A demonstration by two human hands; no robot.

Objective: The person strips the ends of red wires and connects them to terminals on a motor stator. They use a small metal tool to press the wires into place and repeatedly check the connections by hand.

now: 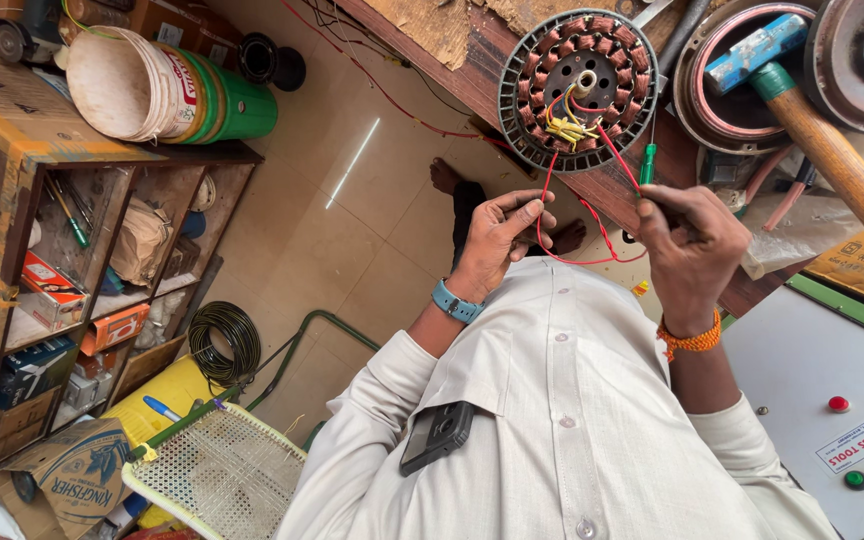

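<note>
Cluttered wooden workbench is seen carrying one round fan stator, its copper coils ringed about the hub. Two red wires run from it to the hands. One is pinched in the left hand; the right hand is clamped on one green-handled screwdriver, pointing at the stator.

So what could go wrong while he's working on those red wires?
Both hands, left hand and right hand, pinch the red wire that runs to the wound stator. The stator lies near the bench edge, so a hard tug might drag it off towards his bare foot. The green screwdriver in the right grip points at the copper windings and could nick them.
</note>
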